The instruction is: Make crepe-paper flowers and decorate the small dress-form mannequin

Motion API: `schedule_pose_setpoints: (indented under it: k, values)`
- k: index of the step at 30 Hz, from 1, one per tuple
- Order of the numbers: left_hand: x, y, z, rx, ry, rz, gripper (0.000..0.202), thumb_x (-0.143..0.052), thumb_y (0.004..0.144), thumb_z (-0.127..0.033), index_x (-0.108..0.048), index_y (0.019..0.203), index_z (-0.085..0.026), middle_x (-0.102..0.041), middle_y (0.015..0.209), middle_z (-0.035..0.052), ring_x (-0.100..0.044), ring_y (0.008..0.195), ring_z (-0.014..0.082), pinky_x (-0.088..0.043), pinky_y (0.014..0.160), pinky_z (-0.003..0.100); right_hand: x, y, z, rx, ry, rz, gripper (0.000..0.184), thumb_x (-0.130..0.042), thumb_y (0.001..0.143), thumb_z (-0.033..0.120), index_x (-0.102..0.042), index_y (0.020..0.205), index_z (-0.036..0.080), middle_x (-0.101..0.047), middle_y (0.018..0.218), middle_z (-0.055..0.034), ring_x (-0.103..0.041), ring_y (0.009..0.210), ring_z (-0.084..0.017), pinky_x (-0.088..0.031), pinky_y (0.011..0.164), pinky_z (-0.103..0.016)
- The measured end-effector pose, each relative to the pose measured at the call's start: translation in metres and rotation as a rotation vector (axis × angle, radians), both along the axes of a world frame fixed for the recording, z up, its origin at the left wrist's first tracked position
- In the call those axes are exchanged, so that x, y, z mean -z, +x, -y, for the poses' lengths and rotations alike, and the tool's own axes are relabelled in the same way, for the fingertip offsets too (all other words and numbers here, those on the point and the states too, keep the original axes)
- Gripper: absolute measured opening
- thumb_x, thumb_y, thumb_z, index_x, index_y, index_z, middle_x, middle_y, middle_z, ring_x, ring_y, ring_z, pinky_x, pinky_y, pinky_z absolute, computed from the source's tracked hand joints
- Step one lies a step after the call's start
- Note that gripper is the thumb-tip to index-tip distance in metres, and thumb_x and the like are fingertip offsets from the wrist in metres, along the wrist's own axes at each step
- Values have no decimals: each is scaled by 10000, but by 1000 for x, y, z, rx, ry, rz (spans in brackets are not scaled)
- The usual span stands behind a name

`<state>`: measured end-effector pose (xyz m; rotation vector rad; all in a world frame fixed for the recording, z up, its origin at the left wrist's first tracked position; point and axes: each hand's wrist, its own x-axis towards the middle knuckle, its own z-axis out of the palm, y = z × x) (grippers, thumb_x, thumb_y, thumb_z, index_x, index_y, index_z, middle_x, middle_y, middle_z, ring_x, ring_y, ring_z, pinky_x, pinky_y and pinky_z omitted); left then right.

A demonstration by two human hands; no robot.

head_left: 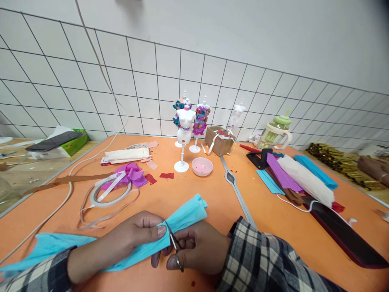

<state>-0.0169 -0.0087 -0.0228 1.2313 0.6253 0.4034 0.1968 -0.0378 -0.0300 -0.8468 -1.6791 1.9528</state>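
The paper (185, 215) is pinched by the left grip (138, 232), with the thumb laid flat on top. By the right grip (200, 245) the scissors (173, 239) are held, closed upon, a thumb set at one handle loop. The blades are laid across the paper in the narrow gap between the two grips, just beside the left thumb tip, their line set crosswise to the paper's long axis; how far they are parted cannot be told.

That long axis is run slantwise, from behind the left grip, under the forearm, to a free end ahead of the right grip. The part at the blades is reached by both grips, while the long tail is left on the left side only. The paper is seen to be light blue, thin and creased, gathered in folds at its free end. A step in its lower edge is shown beside the blades, possibly a cut.

Ahead and to the left of the left grip, a tape ring (94, 195) is laid on the surface (219, 194), with purple paper (138, 178) touching it. Straight ahead, beyond the free end, a pink bowl (202, 167) is set just beside a bare mannequin (185, 121). Well off to the right of the right grip, a white roll (305, 180) is placed among coloured sheets (281, 172).
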Motion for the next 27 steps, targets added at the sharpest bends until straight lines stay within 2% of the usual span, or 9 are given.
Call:
schedule_pose_setpoints:
  k: [4, 7, 11, 19, 24, 27]
  values:
    - [-1, 0, 0, -13, 1, -8, 400, -656, 877, -489, -785, 810, -116, -770, 784, 115, -663, 593, 167, -500, 583, 240, 2, 1, -1, 80, 12, 112, 417, -815, 685, 488, -726, 845, 113, -513, 548, 56, -414, 509, -55, -283, 480, -194]
    - [0, -1, 1, -21, -2, -33, 403, -654, 882, -492, -776, 796, -117, -764, 767, 106, -664, 590, 167, -500, 594, 243, -4, 4, -1, 40, 16, 149, 425, -826, 681, 487, -725, 878, 124, -489, 525, 74, -368, 480, -42, -237, 451, -194]
    - [1, -4, 2, 10, 3, -48, 403, -647, 883, -495, -774, 824, -117, -763, 793, 106, -671, 586, 171, -487, 571, 240, -9, 7, 0, 9, 6, 109, 400, -838, 675, 469, -729, 863, 133, -377, 479, 99, -287, 464, -34, -173, 438, -208]
    - [-2, -3, 2, 12, 17, -65, 421, -653, 862, -503, -775, 748, -116, -743, 668, 95, -642, 529, 164, -449, 542, 234, -3, 7, -3, 2, -33, 142, 455, -837, 660, 505, -744, 878, 117, -509, 527, 61, -434, 512, -60, -289, 488, -194]
    - [-5, -2, 3, 63, 8, -54, 427, -650, 863, -518, -794, 823, -119, -757, 759, 102, -650, 550, 162, -463, 555, 239, -13, 11, -3, -58, -14, 129, 449, -826, 675, 518, -732, 869, 125, -386, 502, 95, -309, 486, -34, -199, 460, -212]
    - [-3, -4, 3, 82, 31, -87, 444, -637, 873, -525, -802, 837, -115, -752, 718, 101, -635, 540, 157, -461, 568, 239, -14, 12, -2, -77, -29, 107, 463, -823, 670, 537, -715, 837, 119, -385, 506, 92, -311, 497, -35, -194, 465, -219]
